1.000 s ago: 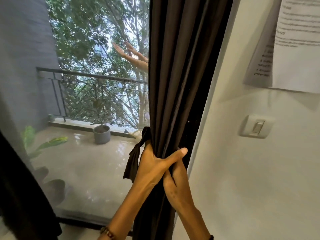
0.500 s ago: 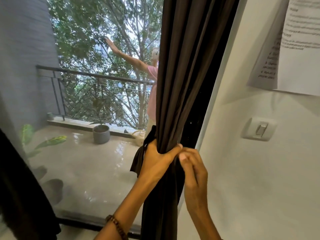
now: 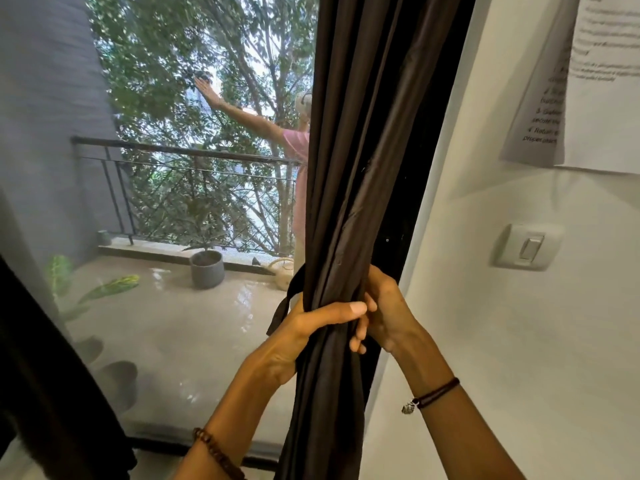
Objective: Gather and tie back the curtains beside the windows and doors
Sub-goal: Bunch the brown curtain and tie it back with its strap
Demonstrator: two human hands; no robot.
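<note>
A dark brown curtain (image 3: 349, 174) hangs bunched at the right side of a glass door (image 3: 166, 306). My left hand (image 3: 304, 332) grips the gathered folds from the left, thumb lying across the front. My right hand (image 3: 384, 311) reaches round the bunch from the right, its fingers curled at the fabric below my left thumb. A dark tie strap (image 3: 287, 299) of the same cloth sticks out to the left behind my left hand. What my right fingers pinch is hidden.
White wall (image 3: 502, 341) to the right carries a light switch (image 3: 528, 247) and taped paper sheets (image 3: 602, 98). Another dark curtain (image 3: 45, 393) hangs at lower left. Outside, a person (image 3: 294, 147) stands on the balcony by a railing (image 3: 180, 154), a potted plant (image 3: 207, 268) and a watering can (image 3: 284, 273).
My right hand has moved up and round the right side of the bunch, closer to my left thumb. The person on the balcony has come further into view.
</note>
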